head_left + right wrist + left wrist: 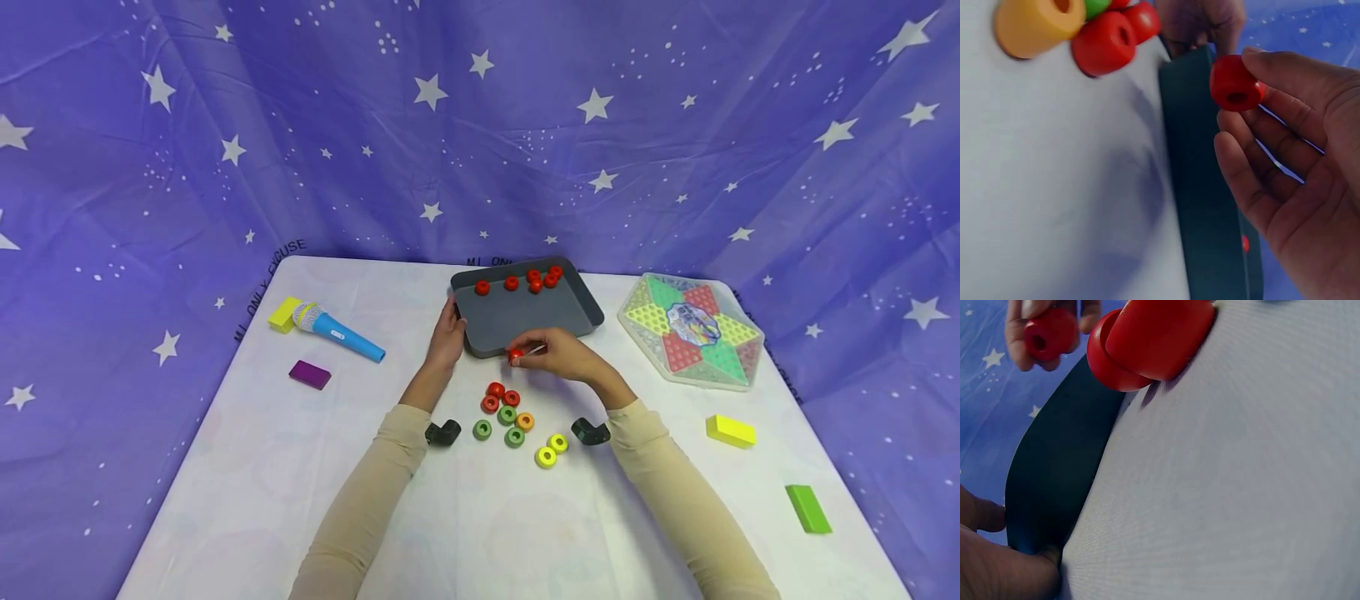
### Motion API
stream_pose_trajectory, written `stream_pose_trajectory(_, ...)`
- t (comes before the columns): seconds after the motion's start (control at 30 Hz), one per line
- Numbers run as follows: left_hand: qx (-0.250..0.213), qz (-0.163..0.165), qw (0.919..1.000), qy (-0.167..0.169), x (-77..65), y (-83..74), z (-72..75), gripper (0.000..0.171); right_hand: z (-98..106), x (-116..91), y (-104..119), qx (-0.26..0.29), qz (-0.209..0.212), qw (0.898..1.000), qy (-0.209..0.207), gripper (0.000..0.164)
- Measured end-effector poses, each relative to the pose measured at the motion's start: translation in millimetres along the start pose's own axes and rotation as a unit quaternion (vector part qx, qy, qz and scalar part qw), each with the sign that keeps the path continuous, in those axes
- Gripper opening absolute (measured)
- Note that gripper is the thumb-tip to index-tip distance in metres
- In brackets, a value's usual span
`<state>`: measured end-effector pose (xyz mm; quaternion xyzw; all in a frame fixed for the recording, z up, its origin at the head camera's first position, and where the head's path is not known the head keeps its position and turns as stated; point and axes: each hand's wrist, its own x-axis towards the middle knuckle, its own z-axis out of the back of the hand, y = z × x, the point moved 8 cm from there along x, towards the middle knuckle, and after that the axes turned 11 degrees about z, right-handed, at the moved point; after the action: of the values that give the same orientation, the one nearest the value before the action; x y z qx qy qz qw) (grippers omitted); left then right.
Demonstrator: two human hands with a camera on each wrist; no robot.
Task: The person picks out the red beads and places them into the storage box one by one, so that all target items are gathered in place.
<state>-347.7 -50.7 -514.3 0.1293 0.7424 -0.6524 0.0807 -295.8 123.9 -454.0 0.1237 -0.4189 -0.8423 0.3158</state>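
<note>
A dark grey tray (525, 318) lies at the back of the table with several red beads (512, 283) in it, mostly along its far side. My left hand (446, 340) grips the tray's left edge, thumb and fingers on either side of the wall in the left wrist view. Just over the tray's front edge, my right hand (558, 354) pinches a red bead (1235, 81) between thumb and fingers, its hole visible. In front of the tray lie three loose red beads (491, 404), three green beads (483, 430), an orange bead (526, 422) and two yellow beads (546, 457).
To the left are a blue toy microphone (345, 335), a yellow block (284, 316) and a purple block (310, 374). At right lie a hexagonal game box (693, 329), another yellow block (731, 431) and a green block (808, 509). A purple starry cloth (480, 150) hangs behind.
</note>
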Motion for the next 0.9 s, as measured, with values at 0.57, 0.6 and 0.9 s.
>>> stream_pose_trajectory(0.57,0.007,0.005,1.0000,-0.002,-0.1,-0.7,-2.4,0.058,60.6,33.5,-30.3,-0.029,-0.052,0.996,-0.070,0.037)
stream_pose_trajectory(0.6,0.008,0.003,1.0000,-0.002,-1.4,-0.4,-2.8,0.058,62.7,35.1,-34.6,-0.032,-0.059,0.995,-0.074,0.037)
stream_pose_trajectory(0.9,0.010,0.002,0.9999,-0.010,-4.7,1.6,1.0,0.058,77.4,57.9,-48.9,-0.041,-0.082,0.993,-0.080,0.036)
